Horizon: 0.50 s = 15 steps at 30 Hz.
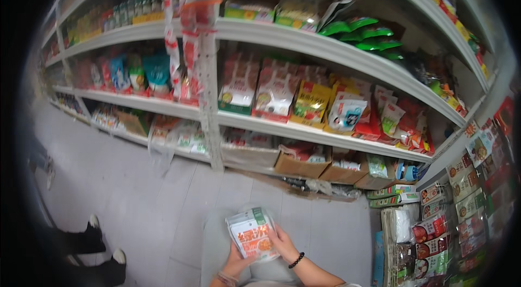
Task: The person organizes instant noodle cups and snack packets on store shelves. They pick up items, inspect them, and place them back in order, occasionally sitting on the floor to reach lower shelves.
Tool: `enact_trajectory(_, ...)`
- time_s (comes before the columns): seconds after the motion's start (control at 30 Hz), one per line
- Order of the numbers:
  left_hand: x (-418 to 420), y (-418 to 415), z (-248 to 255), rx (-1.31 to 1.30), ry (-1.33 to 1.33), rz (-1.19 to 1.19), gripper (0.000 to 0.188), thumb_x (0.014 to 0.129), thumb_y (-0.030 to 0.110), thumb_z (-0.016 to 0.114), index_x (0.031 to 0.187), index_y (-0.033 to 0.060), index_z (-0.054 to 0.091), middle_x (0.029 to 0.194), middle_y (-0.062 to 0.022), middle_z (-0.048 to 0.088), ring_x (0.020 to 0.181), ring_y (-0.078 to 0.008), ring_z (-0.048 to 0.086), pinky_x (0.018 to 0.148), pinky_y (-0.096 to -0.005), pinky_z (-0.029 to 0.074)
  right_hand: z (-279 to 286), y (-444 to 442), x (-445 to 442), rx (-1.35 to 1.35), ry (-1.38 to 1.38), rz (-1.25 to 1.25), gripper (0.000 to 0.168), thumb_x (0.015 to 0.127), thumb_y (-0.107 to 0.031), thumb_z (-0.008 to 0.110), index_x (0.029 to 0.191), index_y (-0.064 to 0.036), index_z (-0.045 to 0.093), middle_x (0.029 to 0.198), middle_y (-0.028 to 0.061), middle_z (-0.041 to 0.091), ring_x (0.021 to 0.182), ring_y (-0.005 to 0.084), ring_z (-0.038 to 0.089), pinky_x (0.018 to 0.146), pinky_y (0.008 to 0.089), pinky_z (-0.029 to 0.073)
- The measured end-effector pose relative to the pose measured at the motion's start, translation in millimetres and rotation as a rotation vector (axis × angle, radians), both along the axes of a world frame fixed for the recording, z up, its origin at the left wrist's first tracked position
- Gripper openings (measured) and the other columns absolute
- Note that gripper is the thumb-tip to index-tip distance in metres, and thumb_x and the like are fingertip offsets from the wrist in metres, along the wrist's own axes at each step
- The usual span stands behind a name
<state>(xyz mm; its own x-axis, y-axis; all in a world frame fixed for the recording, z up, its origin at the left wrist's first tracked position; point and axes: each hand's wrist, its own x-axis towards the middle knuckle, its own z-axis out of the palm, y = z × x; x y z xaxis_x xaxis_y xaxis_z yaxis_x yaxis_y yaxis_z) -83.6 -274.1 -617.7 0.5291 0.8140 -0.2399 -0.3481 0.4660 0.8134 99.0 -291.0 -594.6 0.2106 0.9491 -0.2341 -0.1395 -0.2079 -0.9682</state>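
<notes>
Between my two hands is a stack of white food pouches [252, 234] with orange print and a green top corner, held above my lap. My left hand [235, 260] grips the stack at its lower left edge. On the other side, my right hand [281, 242] holds the right edge, its thumb over the front face. A black bead bracelet [296, 260] circles my right wrist. Beneath the stack are my light grey trousers [217, 242]. How many pouches lie in the stack I cannot tell.
White metal shelving [260, 118] with packaged foods stands ahead. Open cardboard boxes [303, 167] line its bottom shelf, with clear plastic wrap [331, 187] on the floor before them. Hanging pouches [431, 228] fill the right side. Another person's dark-trousered legs [87, 242] are at left.
</notes>
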Motion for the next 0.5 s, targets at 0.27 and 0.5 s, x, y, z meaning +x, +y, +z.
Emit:
enact_trajectory(0.27, 1.8, -9.7, 10.9, 0.177, -0.119, -0.078, 0.058, 0.085, 0.01, 0.062, 0.137, 0.0029, 0.037, 0.123, -0.0116, 0.057, 0.113, -0.0231, 0.055, 0.092, -0.0359, 0.048, -27.8, -23.9, 2.1, 0.188, -0.01, 0.027, 0.056, 0.101, -0.023, 0.041, 0.147, 0.0, 0.019, 0.147, 0.013, 0.032, 0.134, 0.0192, 0.03, 0.11, 0.0302, 0.025)
enact_trajectory(0.5, -0.6, -6.0, 52.7, 0.042, -0.07, -0.102, 0.075, 0.079, 0.006, 0.071, 0.141, 0.0039, 0.028, 0.13, -0.0101, 0.05, 0.116, -0.0217, 0.051, 0.093, -0.0342, 0.049, 49.9, -32.1, -5.0, 0.198, -0.006, 0.036, 0.069, 0.097, -0.026, 0.05, 0.147, 0.003, 0.013, 0.15, 0.018, 0.023, 0.138, 0.0244, 0.023, 0.112, 0.0334, 0.02)
